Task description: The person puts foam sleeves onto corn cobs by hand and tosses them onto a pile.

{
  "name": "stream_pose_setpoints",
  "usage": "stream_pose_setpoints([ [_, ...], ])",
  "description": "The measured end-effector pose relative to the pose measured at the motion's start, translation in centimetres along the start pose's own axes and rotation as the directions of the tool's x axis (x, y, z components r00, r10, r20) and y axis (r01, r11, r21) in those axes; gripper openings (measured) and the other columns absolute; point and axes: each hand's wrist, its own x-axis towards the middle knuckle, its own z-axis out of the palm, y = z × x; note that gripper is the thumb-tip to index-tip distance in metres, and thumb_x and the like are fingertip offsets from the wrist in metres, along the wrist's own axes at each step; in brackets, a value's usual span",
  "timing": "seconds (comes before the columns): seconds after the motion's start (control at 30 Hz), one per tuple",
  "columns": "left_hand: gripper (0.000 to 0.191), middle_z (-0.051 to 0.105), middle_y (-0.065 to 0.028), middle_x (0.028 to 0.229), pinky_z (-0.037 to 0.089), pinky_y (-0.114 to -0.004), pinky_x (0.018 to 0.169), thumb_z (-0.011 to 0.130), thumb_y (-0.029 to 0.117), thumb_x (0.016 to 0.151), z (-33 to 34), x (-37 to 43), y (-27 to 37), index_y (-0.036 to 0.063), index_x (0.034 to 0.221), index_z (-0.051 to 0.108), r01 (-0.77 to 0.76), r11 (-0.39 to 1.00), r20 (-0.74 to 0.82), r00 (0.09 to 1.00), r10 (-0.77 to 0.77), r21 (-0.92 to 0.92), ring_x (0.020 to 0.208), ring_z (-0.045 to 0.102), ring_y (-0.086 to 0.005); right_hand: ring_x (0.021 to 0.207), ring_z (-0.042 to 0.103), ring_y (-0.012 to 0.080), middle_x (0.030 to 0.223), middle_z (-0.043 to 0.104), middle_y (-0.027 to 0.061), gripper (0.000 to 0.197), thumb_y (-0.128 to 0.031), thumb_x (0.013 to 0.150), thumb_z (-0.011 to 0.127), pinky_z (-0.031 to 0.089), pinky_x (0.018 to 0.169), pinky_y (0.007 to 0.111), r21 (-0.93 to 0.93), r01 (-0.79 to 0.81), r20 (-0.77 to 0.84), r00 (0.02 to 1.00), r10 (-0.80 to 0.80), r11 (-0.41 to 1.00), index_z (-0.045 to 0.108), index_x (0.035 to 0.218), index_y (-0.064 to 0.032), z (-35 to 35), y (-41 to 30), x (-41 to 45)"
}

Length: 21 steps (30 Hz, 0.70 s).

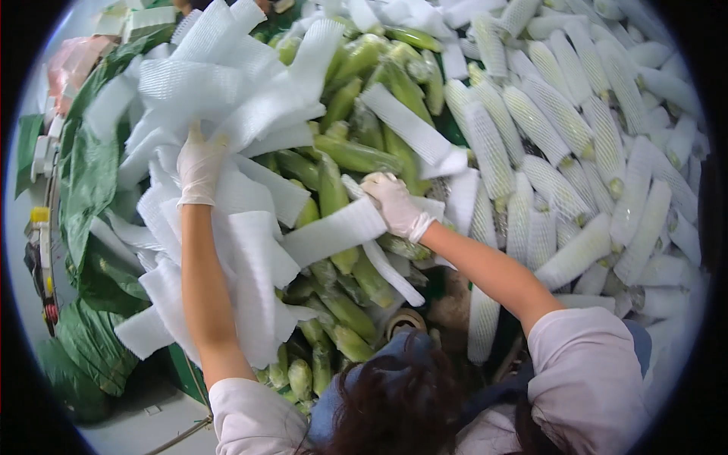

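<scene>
My left hand [200, 165], in a thin white glove, reaches into a heap of white foam net sleeves [190, 85]. Its fingertips are hidden among the foam, so their grip cannot be made out. Over the green corn ears [355, 153], my gloved right hand [395, 206] has its fingers curled round a narrow, folded foam sleeve [392, 276]. A flat foam sleeve [338, 232] lies against that hand on its left side. Many of the ears are in clear plastic film. Another loose sleeve [406, 122] rests across the ears just beyond my right hand.
Corn ears in foam sleeves [546, 122] are piled along the right. Green plastic sheeting [91, 165] drapes at the left, above a green bundle [94, 347]. Small white boxes [149, 23] stand at the far left. A person's head [398, 392] fills the lower middle.
</scene>
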Motion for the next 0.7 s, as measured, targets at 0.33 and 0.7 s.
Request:
stream_pose_setpoints([
  [0.33, 0.038, 0.06, -0.0172, 0.11, 0.044, -0.04, 0.091, 0.069, 0.017, 0.078, -2.5, -10.3, 14.2, 0.0037, 0.113, 0.061, -0.563, 0.813, -0.233, 0.779, 0.583, 0.15, 0.1, 0.057, -0.035, 0.092, 0.059, 0.0289, 0.101, 0.057, 0.0139, 0.039, -0.01, 0.078, 0.061, 0.049, 0.082, 0.039, 0.119, -0.185, -0.188, 0.961, 0.205, 0.976, 0.053, 0.115, -0.0012, -15.3, -0.9, -5.2],
  [0.7, 0.04, 0.058, -0.0189, 0.114, 0.042, -0.044, 0.091, 0.062, 0.027, 0.084, 11.0, -26.9, 8.6, 0.0037, 0.117, 0.059, -0.535, 0.842, 0.486, 0.72, 0.496, -0.066, 0.105, 0.054, -0.0345, 0.083, 0.059, 0.0082, 0.094, 0.063, 0.0018, 0.027, -0.008, 0.084, 0.067, 0.05, 0.076, 0.024, 0.828, -0.344, 0.136, 0.889, 0.437, 0.443, 0.056, 0.109, -0.0046, -18.7, 3.1, -7.6],
])
